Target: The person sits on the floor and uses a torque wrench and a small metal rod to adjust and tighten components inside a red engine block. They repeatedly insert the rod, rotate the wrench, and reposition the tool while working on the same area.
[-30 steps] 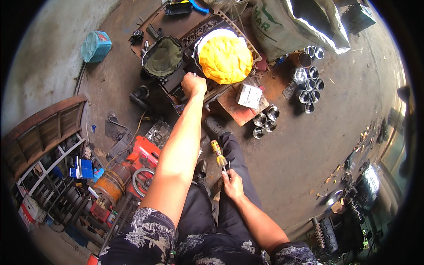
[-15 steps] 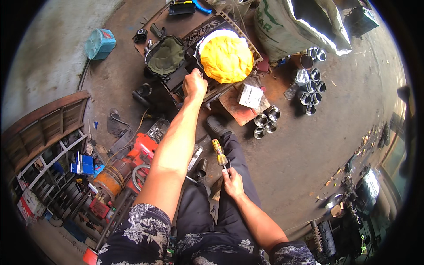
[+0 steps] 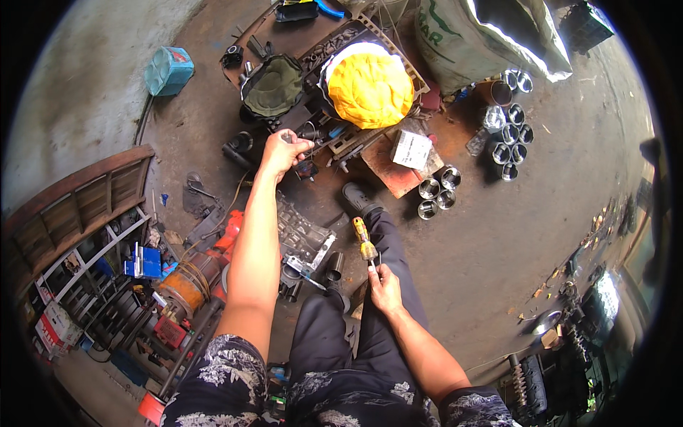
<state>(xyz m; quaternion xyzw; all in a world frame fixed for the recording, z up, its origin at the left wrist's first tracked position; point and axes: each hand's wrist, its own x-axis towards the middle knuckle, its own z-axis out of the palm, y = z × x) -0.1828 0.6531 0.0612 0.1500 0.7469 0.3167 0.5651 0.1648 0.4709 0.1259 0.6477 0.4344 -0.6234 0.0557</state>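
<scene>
Left hand (image 3: 283,151) at 11 o'clock, closed on small metal part (image 3: 287,135) beside yellow cloth (image 3: 371,89). Right hand (image 3: 385,288) grips screwdriver (image 3: 366,243) at centre. Judgement: keep part steady, blade upright.

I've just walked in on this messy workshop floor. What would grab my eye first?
Most likely the bright yellow cloth bundled over a round thing at the top centre, loud against the dark floor. Just below it the left hand, arm stretched out, grips a small metal part, while the right hand, resting on the person's leg, holds a yellow-handled screwdriver. To the right, clusters of shiny metal cylinders stand on the ground.
</scene>
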